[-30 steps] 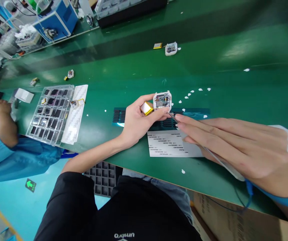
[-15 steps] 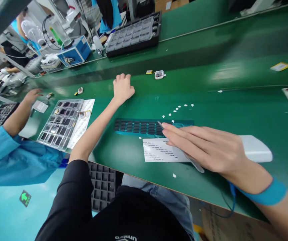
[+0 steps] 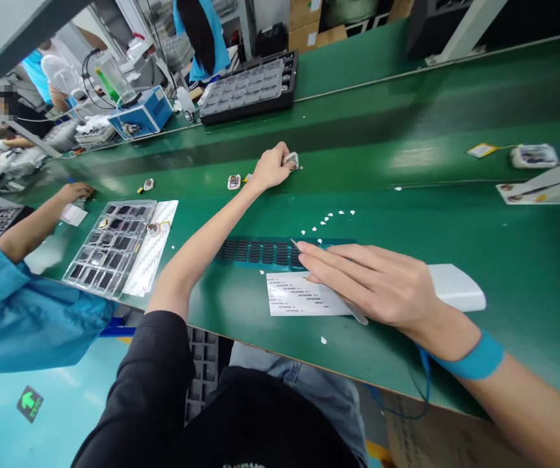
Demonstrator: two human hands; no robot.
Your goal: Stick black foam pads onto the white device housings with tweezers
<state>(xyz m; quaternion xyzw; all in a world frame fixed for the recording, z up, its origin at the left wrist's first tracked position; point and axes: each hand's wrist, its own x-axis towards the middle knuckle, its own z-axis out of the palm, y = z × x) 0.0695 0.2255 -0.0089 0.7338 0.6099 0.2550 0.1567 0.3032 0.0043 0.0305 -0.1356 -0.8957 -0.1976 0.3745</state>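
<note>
My left hand (image 3: 270, 168) is stretched out to the green belt, its fingers closed on a small white device (image 3: 292, 160). Just left of that wrist lies another small device (image 3: 234, 181) with a yellow piece beside it. My right hand (image 3: 372, 281) rests near the table's front edge and grips thin metal tweezers (image 3: 295, 245). The tweezer tip sits at the edge of a teal sheet of dark pads (image 3: 255, 250). Under the fingers lies a white printed label sheet (image 3: 290, 296).
A clear tray of dark parts (image 3: 109, 247) and a white sheet (image 3: 152, 250) lie to the left, beside a co-worker's blue sleeve (image 3: 17, 312) and hand (image 3: 73, 192). A black tray (image 3: 251, 88) stands far back. Another device (image 3: 533, 155) lies at right. White scraps (image 3: 329, 218) dot the belt.
My left hand carried the white device with the yellow battery away from the tweezers and out to the belt; it now grips a device there. My right hand stayed by the label sheet.
</note>
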